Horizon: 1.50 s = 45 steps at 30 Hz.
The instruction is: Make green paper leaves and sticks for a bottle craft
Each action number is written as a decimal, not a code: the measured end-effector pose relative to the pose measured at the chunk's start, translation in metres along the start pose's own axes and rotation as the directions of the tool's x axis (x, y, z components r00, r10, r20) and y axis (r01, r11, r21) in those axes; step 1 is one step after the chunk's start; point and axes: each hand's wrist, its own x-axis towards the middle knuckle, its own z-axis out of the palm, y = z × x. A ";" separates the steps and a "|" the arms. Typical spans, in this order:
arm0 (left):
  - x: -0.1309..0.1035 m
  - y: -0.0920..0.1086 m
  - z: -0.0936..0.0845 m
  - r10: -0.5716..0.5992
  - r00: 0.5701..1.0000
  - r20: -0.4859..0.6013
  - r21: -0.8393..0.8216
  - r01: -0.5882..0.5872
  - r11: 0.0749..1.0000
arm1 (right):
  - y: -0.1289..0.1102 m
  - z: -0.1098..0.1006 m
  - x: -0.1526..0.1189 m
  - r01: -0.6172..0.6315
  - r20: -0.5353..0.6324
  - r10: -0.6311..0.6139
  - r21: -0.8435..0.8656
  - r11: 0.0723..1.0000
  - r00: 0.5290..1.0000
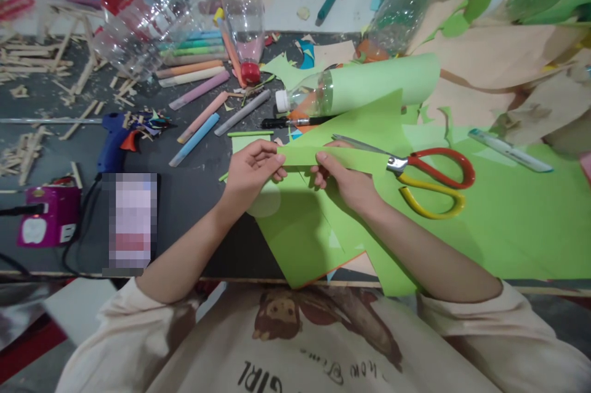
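A narrow strip of green paper [298, 156] stretches between my two hands. My left hand [257, 170] pinches its left end between thumb and fingers. Farther along the strip, my right hand [339, 172] grips it with the thumb on top, and the rest runs on to the right. Large green paper sheets [503, 220] lie beneath and to the right. Scissors with one red and one yellow handle [436, 177] rest just right of my right hand, their blades partly behind the strip.
Behind my hands lies a bottle wrapped in pale green paper [383, 82]. Rolled paper tubes [201, 90], a blue glue gun [113, 143], a phone [133, 220] and a purple box [50, 214] are on the left. A cutter [510, 149] lies right; clear bottles [242, 5] stand at the back.
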 end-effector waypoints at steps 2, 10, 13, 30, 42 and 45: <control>0.000 0.001 0.000 0.020 0.999 -0.038 0.026 -0.019 0.999 | -0.001 0.000 -0.001 -0.017 0.003 0.017 -0.014 1.000 1.000; -0.004 0.002 0.001 0.048 0.995 -0.091 0.103 -0.038 0.994 | -0.007 0.005 -0.001 0.072 0.025 -0.076 0.131 0.989 0.997; -0.004 0.000 0.000 0.084 0.993 -0.088 0.101 -0.075 0.992 | -0.005 0.004 0.000 0.074 0.028 -0.078 0.130 0.989 0.997; -0.007 0.001 -0.001 0.279 0.956 -0.091 0.266 -0.246 0.932 | -0.003 0.002 0.004 0.054 0.043 -0.061 0.160 0.986 0.997; -0.002 -0.007 -0.005 0.124 0.990 0.063 -0.006 -0.124 0.992 | 0.000 0.003 0.001 0.039 0.073 -0.049 0.128 0.991 0.996; -0.007 0.000 0.001 -0.066 0.989 0.136 0.039 0.061 0.997 | -0.001 0.004 -0.003 0.069 0.114 -0.081 0.106 0.992 0.990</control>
